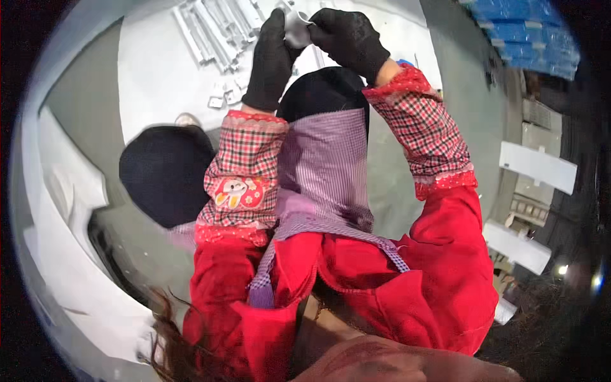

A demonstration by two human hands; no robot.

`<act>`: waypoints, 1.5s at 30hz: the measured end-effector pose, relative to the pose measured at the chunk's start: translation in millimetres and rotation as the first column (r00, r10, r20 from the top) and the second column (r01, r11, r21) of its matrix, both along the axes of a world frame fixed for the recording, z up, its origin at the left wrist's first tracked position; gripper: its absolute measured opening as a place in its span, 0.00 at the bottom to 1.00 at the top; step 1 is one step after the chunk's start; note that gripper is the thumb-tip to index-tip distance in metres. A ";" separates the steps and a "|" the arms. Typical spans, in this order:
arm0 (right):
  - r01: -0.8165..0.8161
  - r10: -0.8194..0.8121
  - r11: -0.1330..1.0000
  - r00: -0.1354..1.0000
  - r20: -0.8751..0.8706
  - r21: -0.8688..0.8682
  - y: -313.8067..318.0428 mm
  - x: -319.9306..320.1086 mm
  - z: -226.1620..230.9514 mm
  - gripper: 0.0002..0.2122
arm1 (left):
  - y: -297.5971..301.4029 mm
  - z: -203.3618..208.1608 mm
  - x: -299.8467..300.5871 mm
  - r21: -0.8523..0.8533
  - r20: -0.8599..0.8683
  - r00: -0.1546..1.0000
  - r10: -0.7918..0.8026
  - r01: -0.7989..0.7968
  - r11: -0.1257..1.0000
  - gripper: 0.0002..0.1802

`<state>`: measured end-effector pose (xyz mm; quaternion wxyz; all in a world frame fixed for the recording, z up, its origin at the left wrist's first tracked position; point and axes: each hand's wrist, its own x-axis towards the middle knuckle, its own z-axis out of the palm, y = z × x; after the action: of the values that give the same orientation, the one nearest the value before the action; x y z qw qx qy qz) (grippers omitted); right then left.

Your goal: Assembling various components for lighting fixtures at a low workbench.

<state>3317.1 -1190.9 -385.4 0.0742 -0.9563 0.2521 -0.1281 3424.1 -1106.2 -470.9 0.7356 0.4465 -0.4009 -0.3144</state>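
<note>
Left hand [267, 67], black-gloved: gripping a pale piece [296, 30] at its left side. Right hand [350, 41], black-gloved: fingertips pinched at its right edge. Piece is between the hands, beyond the right knee [326, 90]. Long pale strips [207, 35] lie left; small parts [224, 95] nearer, on a white sheet [143, 70].

Free white sheet [406, 22] right of the hands [351, 39], obstructive silver strips [207, 33] left.

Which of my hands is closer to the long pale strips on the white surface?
Left. Your left hand is just to the right of the long pale strips; your right hand is farther right, beyond the left one.
</note>
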 end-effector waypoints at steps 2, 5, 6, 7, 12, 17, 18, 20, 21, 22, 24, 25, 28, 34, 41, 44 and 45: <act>0.021 -0.029 0.993 0.997 0.076 0.113 -19.7 -13.9 -15.7 0.09 | -14.2 -23.6 7.9 0.061 0.105 0.987 -0.120 0.115 0.992 0.24; 0.101 -0.117 0.988 0.983 0.140 0.114 -47.2 -34.2 -34.1 0.09 | -22.6 -48.2 26.9 0.088 -0.555 0.812 -0.182 0.275 0.957 0.24; 0.249 -0.272 0.917 0.962 0.032 0.312 11.4 -70.8 -56.9 0.09 | 50.9 -84.9 2.4 0.282 -0.434 0.892 -0.129 0.270 0.921 0.23; 0.342 -0.374 0.864 0.927 0.017 0.369 3.6 -83.5 -58.2 0.09 | 58.7 -88.3 6.1 0.365 -0.234 0.964 -0.123 0.205 0.908 0.22; 0.577 -0.586 0.769 0.808 -0.059 0.275 -12.2 -162.5 -130.6 0.10 | 98.7 -119.8 1.1 0.741 -0.314 0.943 0.107 0.173 0.649 0.14; 0.649 -0.603 0.745 0.754 -0.260 0.153 10.1 -208.3 -227.1 0.12 | 154.1 -194.8 20.7 0.856 0.153 0.985 -0.084 -0.090 0.508 0.15; 0.746 -0.674 0.634 0.663 -0.326 0.205 16.5 -205.5 -233.3 0.13 | 168.4 -198.5 26.5 0.787 0.438 0.876 -0.203 -0.265 0.557 0.15; 0.778 -0.715 0.622 0.613 -0.336 0.095 16.7 -240.2 -260.6 0.13 | 156.0 -187.0 13.9 0.761 0.519 0.822 -0.234 -0.320 0.565 0.16; 0.738 -0.688 0.674 0.645 -0.333 0.038 19.7 -266.5 -271.4 0.13 | 141.6 -170.4 2.2 0.722 0.597 0.758 -0.264 -0.363 0.590 0.17; 0.727 -0.665 0.682 0.663 -0.344 0.083 30.3 -252.6 -277.2 0.13 | 147.1 -161.4 7.1 0.765 0.590 0.746 -0.308 -0.395 0.509 0.19; 0.740 -0.682 0.670 0.646 -0.343 0.063 45.4 -226.9 -273.4 0.13 | 153.9 -152.5 18.0 0.811 0.565 0.755 -0.333 -0.435 0.391 0.19; 0.750 -0.688 0.660 0.630 -0.359 0.051 45.6 -241.6 -276.3 0.13 | 140.9 -146.9 7.8 0.848 0.514 0.786 -0.344 -0.407 0.339 0.18; 0.816 -0.725 0.558 0.568 -0.389 0.151 50.0 -237.4 -262.9 0.15 | 117.5 -133.2 -11.6 0.828 0.526 0.796 -0.300 -0.399 0.393 0.23; 0.890 -0.860 0.324 0.418 -0.293 0.321 48.2 -210.4 -245.5 0.15 | 79.1 -147.1 -13.7 0.808 0.589 0.644 -0.488 -0.485 0.334 0.41; 0.391 -0.456 0.767 0.890 0.003 0.509 40.1 -101.9 -227.3 0.12 | 60.2 -144.3 -23.6 0.881 0.442 0.615 -0.653 -0.433 0.190 0.42; 0.361 -0.362 0.855 0.930 -0.070 0.373 33.1 -70.4 -243.2 0.12 | 55.7 -134.0 -17.4 0.905 0.386 0.686 -0.617 -0.413 0.107 0.37; 0.336 -0.351 0.866 0.936 -0.029 0.370 30.9 -65.0 -246.1 0.11 | 58.7 -137.4 -14.2 0.903 0.389 0.688 -0.613 -0.418 0.104 0.37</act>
<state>3252.1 -1160.0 -631.5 0.2338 -0.8623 0.4360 -0.1084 3409.8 -1047.5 -608.3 -0.0100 0.8631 -0.3644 -0.3495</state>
